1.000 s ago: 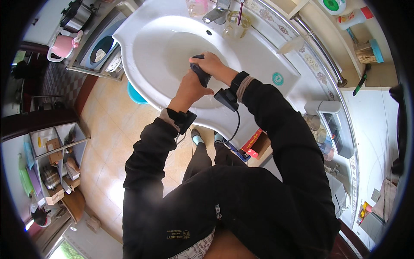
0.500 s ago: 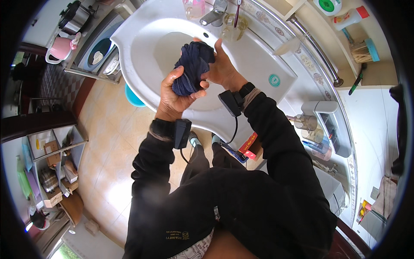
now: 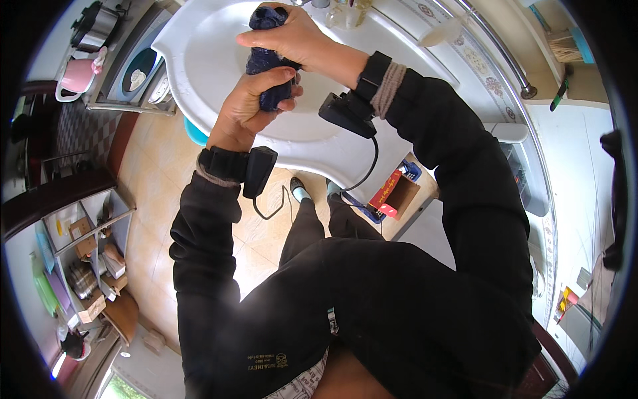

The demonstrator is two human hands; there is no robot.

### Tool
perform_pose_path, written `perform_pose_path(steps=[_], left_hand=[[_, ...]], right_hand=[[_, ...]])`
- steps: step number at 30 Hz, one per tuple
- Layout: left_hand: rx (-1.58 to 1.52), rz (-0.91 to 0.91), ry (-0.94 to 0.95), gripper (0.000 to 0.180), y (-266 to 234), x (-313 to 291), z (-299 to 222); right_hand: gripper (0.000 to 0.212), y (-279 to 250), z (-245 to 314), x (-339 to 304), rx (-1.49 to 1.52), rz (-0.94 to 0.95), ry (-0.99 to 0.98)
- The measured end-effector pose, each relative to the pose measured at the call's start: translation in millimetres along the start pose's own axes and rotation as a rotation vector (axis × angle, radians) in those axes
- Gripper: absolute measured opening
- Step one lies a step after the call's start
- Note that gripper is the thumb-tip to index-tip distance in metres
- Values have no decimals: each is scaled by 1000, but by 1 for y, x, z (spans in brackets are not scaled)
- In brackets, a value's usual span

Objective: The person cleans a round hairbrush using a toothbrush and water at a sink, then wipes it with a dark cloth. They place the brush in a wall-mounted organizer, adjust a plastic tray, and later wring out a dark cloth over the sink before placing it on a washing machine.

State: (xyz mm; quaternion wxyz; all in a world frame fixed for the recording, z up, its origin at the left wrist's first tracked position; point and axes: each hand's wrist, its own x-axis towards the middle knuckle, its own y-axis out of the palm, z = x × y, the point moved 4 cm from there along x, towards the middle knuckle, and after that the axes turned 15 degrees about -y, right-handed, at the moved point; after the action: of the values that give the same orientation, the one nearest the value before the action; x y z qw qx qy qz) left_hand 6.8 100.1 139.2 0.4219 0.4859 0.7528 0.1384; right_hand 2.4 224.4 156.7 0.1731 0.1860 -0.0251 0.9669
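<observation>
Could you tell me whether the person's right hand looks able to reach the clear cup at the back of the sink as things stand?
Probably not yet: the right hand and left hand both grip the dark blue cloth, though the clear cup stands close by.

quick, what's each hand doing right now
Left hand: closed around the lower part of the dark blue cloth, above the sink.
Right hand: closed around the cloth's upper part.

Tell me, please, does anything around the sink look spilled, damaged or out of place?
Nothing stands out. Both the left hand and right hand grip a dark blue cloth over the white sink, and no spill shows.
</observation>
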Motion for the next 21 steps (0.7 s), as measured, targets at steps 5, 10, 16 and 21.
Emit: perform_pose_path(steps=[5,10,16,21], left_hand=[[141,-149,38,27,-13,19,10],[364,-442,83,22,-30,42,28],[915,-791,436,31,-43,63,50],[965,-927,274,50,-49,66,69]], right_hand=[[62,-2,-23,-4,-393,-21,-45],[64,-8,-44,-19,-568,-30,54],[36,-9,-70,-35,-693,-120,191],[40,-9,-92,-44,-814,-119,279]])
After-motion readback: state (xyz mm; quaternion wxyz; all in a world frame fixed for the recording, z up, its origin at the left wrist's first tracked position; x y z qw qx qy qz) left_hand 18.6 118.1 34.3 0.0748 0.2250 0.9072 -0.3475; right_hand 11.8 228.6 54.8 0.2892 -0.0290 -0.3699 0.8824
